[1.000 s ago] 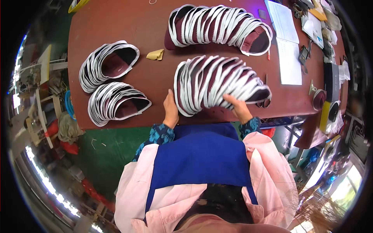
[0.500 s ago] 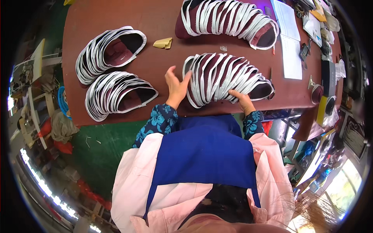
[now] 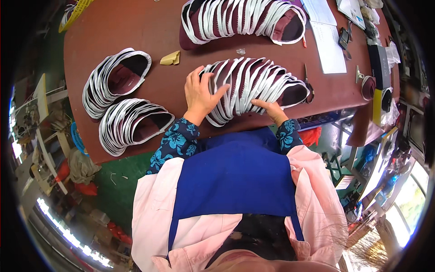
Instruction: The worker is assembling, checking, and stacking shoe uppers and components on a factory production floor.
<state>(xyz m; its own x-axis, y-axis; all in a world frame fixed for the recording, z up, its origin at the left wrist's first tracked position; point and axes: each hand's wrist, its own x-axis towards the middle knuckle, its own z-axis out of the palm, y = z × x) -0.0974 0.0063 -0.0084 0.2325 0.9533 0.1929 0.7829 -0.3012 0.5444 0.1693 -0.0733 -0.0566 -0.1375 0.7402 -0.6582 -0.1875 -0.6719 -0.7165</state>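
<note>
A fanned row of maroon, white-edged shoe pieces (image 3: 256, 88) lies at the near edge of the brown table (image 3: 136, 31), with the left hand (image 3: 201, 93) laid flat and spread on its left end and the right hand (image 3: 272, 109) pressed against its near right side, fingers tucked at the stack edge; nothing is lifted or clenched. Three similar rows are seen already fanned out: two at left (image 3: 115, 79) (image 3: 133, 124), one at the far side (image 3: 240, 18). The row under the hands is judged nearly gathered, but whether it is finished cannot be told.

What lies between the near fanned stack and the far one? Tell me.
In the head view, only a small clear scrap on bare table between near stack and far stack.
</note>
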